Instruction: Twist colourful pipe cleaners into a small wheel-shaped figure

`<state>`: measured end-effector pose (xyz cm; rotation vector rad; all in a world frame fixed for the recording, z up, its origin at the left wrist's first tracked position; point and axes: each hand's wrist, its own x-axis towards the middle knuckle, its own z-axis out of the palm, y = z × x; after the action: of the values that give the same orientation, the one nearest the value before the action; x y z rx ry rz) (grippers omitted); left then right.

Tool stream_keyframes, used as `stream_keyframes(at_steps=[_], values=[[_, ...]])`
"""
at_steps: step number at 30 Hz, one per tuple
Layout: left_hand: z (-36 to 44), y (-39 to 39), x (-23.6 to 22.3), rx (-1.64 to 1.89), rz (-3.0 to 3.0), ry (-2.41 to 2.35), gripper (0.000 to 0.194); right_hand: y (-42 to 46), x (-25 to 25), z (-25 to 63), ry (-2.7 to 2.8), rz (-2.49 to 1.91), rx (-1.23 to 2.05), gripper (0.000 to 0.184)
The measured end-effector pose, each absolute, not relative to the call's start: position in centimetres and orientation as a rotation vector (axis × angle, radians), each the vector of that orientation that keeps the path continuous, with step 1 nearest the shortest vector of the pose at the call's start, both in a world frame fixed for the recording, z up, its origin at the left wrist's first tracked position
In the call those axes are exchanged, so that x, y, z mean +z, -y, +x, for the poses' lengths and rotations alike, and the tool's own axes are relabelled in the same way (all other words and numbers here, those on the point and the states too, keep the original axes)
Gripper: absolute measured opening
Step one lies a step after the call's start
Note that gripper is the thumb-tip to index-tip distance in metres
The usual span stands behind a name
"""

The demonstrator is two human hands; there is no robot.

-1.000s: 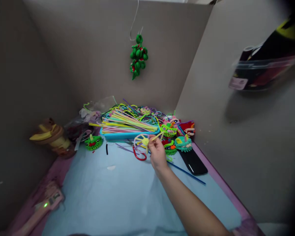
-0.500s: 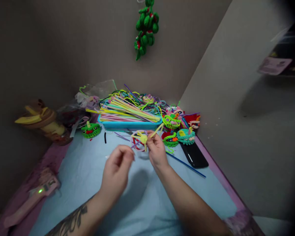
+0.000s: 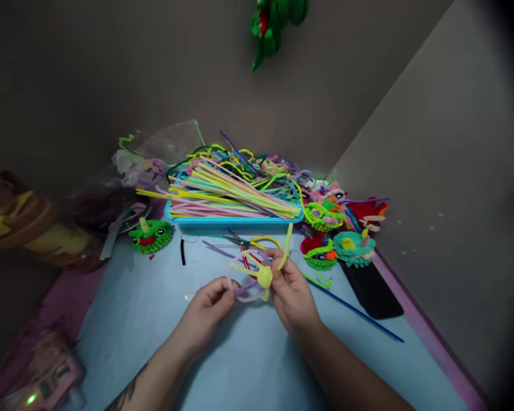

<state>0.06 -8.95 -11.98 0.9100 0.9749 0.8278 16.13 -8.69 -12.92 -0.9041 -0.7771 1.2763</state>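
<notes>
Between my hands is a pipe-cleaner frame [image 3: 264,276]: a yellow knotted hub with yellow spokes, and a pale pink and purple ring round them. My right hand [image 3: 294,294] is closed on the hub side, with one yellow pipe-cleaner end sticking up past its fingers. At the ring's left edge, by a purple piece, the thumb and fingertips of my left hand [image 3: 208,311] pinch together. Just behind the frame lie scissors [image 3: 268,242] with yellow and red handles, partly hidden by it and my right hand.
A blue tray [image 3: 235,226] heaped with pipe cleaners stands at the back. Several fuzzy animal heads [image 3: 321,254] sit right, by a black phone [image 3: 372,291]; a green one [image 3: 151,236] sits left. A blue pipe cleaner [image 3: 360,313] lies right, a pink glue gun [image 3: 51,377] front left.
The view has moved closer and tilted down. My left hand, blurred before just below the ring, now pinches its left edge. My right hand keeps its hold on the frame.
</notes>
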Motion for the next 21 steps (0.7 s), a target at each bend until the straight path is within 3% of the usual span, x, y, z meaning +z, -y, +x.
stream_keyframes(at_steps=[9,15,21], values=[[-0.01,8.91,-12.65,0.841,0.785,-0.923,0.026,8.87,-13.64,15.81,0.792,-0.975,1.290,0.026],[0.42,9.15,-12.07,0.967,0.636,-0.864,0.024,9.08,-13.41,15.66,0.872,-0.971,1.192,0.018],[0.20,9.11,-12.06,0.927,0.611,-0.818,0.021,9.00,-13.38,15.53,0.865,-1.009,1.159,0.022]])
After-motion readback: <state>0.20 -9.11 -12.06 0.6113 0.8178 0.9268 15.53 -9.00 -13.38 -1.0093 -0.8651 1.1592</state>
